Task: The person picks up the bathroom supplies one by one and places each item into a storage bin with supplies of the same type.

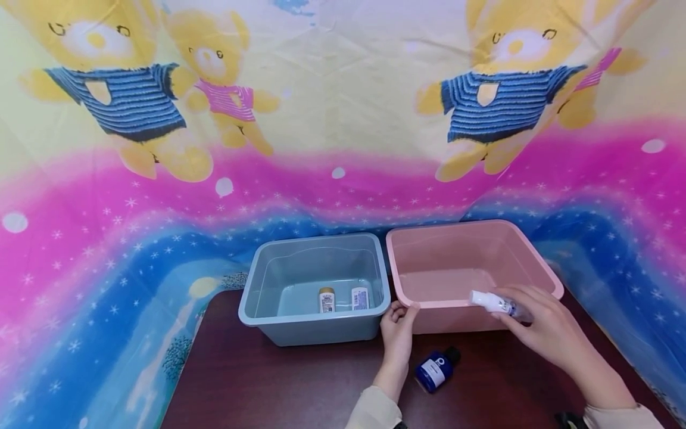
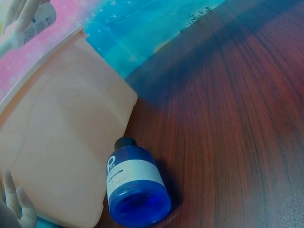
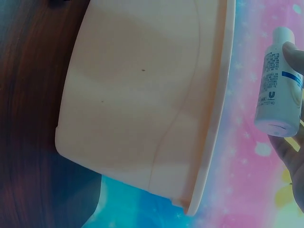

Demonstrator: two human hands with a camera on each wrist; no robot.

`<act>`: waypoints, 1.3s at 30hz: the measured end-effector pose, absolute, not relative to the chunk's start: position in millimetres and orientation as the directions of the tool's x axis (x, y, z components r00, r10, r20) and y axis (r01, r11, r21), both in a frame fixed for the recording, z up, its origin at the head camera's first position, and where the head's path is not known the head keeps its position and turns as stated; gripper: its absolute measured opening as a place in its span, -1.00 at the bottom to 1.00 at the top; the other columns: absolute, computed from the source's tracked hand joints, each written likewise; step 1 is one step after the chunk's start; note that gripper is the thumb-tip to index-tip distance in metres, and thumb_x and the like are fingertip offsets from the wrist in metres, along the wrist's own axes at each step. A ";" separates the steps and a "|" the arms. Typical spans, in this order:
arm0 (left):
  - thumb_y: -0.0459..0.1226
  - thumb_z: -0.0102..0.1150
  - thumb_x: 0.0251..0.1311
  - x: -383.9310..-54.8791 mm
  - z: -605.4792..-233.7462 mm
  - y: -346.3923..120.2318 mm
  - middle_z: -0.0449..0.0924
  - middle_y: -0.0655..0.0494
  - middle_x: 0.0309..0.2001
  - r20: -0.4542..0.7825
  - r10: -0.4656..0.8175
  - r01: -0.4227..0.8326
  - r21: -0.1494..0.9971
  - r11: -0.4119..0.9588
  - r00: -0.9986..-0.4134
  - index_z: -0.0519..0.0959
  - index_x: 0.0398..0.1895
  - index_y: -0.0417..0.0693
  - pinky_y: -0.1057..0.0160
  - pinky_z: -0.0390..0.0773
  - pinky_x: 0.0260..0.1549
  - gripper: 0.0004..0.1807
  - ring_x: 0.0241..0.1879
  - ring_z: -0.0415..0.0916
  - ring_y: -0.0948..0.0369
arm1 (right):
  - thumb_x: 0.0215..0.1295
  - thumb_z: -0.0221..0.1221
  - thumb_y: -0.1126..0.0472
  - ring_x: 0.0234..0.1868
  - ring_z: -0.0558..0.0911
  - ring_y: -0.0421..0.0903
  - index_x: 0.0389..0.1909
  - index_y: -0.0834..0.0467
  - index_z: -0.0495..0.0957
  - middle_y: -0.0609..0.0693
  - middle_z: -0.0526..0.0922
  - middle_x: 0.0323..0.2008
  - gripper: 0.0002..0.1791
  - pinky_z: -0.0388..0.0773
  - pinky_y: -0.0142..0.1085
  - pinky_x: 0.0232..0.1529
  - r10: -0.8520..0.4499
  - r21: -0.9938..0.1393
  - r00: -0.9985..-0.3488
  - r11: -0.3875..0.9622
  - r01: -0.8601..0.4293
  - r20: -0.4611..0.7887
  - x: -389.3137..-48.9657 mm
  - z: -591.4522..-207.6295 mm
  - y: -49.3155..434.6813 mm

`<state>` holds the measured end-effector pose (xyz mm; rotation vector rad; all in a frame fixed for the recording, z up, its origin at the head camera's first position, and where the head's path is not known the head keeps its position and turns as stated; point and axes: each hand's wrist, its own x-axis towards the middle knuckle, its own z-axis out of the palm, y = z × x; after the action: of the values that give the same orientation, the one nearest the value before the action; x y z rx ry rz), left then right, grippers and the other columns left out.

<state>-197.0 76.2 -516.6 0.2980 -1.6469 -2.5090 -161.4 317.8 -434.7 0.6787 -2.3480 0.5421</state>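
Observation:
My right hand (image 1: pixel 543 316) holds a small white bottle (image 1: pixel 495 302) with a white cap, tilted over the front rim of the pink basin (image 1: pixel 455 322). The right wrist view shows printed text and a blue stripe on this bottle (image 3: pixel 275 90), with thumb and fingers round it. At the pink basin's front left corner, my left hand (image 1: pixel 398 336) grips the rim, close beside the blue-grey basin (image 1: pixel 321 328). Between my hands, a dark blue bottle (image 1: pixel 433 372) with a black cap and white label lies on the table (image 2: pixel 228 133).
Inside the blue-grey basin are a white bottle with a gold cap (image 1: pixel 327 301) and another white bottle (image 1: pixel 360 299). Both basins stand side by side toward the back of the dark wooden table. A bear-patterned cloth (image 1: pixel 332 119) hangs behind and around them.

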 end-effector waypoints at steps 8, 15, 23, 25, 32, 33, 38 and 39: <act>-0.34 0.36 0.08 -196.8 -516.7 76.4 0.46 0.14 -0.43 -0.100 -0.206 -0.009 0.916 -0.402 -0.973 0.53 -0.23 -0.24 0.44 0.42 -0.36 -0.75 -0.38 0.38 0.27 | 0.15 0.38 -0.12 -0.13 0.55 -0.13 0.04 0.07 0.66 -0.01 0.67 -0.06 -0.50 0.38 -0.63 -0.09 -0.336 -0.209 -0.672 0.778 -0.593 0.660 -165.8 -431.5 313.0; -0.36 0.36 0.05 -197.6 -518.0 77.2 0.46 0.19 -0.48 -0.074 -0.214 0.019 0.917 -0.399 -0.974 0.52 -0.30 -0.23 0.44 0.37 -0.41 -0.78 -0.44 0.36 0.31 | -0.29 0.56 0.37 -0.10 0.53 -0.17 0.04 0.06 0.65 -0.03 0.66 -0.05 -0.30 0.36 -0.70 -0.12 -0.324 -0.205 -0.711 0.810 -0.549 0.624 -166.4 -429.2 310.8; -0.35 0.36 0.06 -196.4 -515.7 77.1 0.46 0.18 -0.46 -0.081 -0.210 0.010 0.917 -0.398 -0.974 0.52 -0.29 -0.22 0.44 0.38 -0.40 -0.78 -0.43 0.37 0.30 | -0.31 0.57 0.37 -0.10 0.55 -0.14 0.04 0.06 0.65 -0.04 0.67 -0.06 -0.29 0.28 -0.73 -0.04 -0.324 -0.204 -0.714 0.812 -0.546 0.621 -169.4 -427.6 310.4; -0.34 0.36 0.06 -196.2 -514.7 77.1 0.46 0.17 -0.45 -0.084 -0.208 0.006 0.918 -0.397 -0.974 0.52 -0.28 -0.23 0.44 0.39 -0.39 -0.77 -0.42 0.37 0.30 | -0.32 0.57 0.37 -0.10 0.55 -0.13 0.04 0.05 0.65 -0.04 0.67 -0.06 -0.28 0.28 -0.72 -0.03 -0.326 -0.203 -0.710 0.810 -0.550 0.624 -170.1 -427.1 310.2; -0.34 0.35 0.07 -196.2 -514.8 77.5 0.45 0.16 -0.45 -0.090 -0.210 0.001 0.919 -0.395 -0.974 0.52 -0.26 -0.23 0.43 0.40 -0.38 -0.77 -0.40 0.37 0.29 | -0.32 0.56 0.39 -0.11 0.56 -0.12 0.04 0.08 0.65 -0.02 0.67 -0.06 -0.29 0.30 -0.67 -0.01 -0.342 -0.215 -0.692 0.782 -0.585 0.636 -173.5 -427.6 309.7; -0.34 0.35 0.07 -196.2 -515.1 77.5 0.45 0.16 -0.45 -0.090 -0.210 0.000 0.919 -0.395 -0.973 0.52 -0.26 -0.22 0.43 0.40 -0.38 -0.77 -0.41 0.37 0.29 | -0.33 0.56 0.40 -0.11 0.56 -0.12 0.04 0.08 0.65 -0.02 0.67 -0.06 -0.28 0.30 -0.67 -0.01 -0.345 -0.216 -0.688 0.778 -0.590 0.638 -174.3 -427.7 309.5; -0.34 0.35 0.07 -195.8 -515.2 77.0 0.46 0.16 -0.45 -0.090 -0.210 0.000 0.919 -0.394 -0.974 0.52 -0.26 -0.23 0.43 0.40 -0.39 -0.77 -0.41 0.37 0.29 | -0.33 0.56 0.40 -0.12 0.58 -0.09 0.06 0.08 0.64 0.01 0.68 -0.05 -0.26 0.33 -0.68 -0.02 -0.359 -0.211 -0.670 0.762 -0.613 0.650 -180.7 -429.2 309.0; -0.34 0.36 0.07 -195.8 -515.2 76.9 0.46 0.17 -0.45 -0.093 -0.209 -0.003 0.919 -0.394 -0.973 0.52 -0.27 -0.22 0.44 0.40 -0.39 -0.77 -0.41 0.37 0.29 | -0.33 0.56 0.41 -0.12 0.59 -0.08 0.06 0.09 0.64 0.02 0.68 -0.05 -0.26 0.32 -0.68 -0.01 -0.361 -0.213 -0.667 0.758 -0.617 0.651 -182.0 -429.3 308.8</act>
<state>-195.8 76.9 -515.2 0.2932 -1.6536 -2.5063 -182.0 308.8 -429.3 0.7304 -2.3560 0.5650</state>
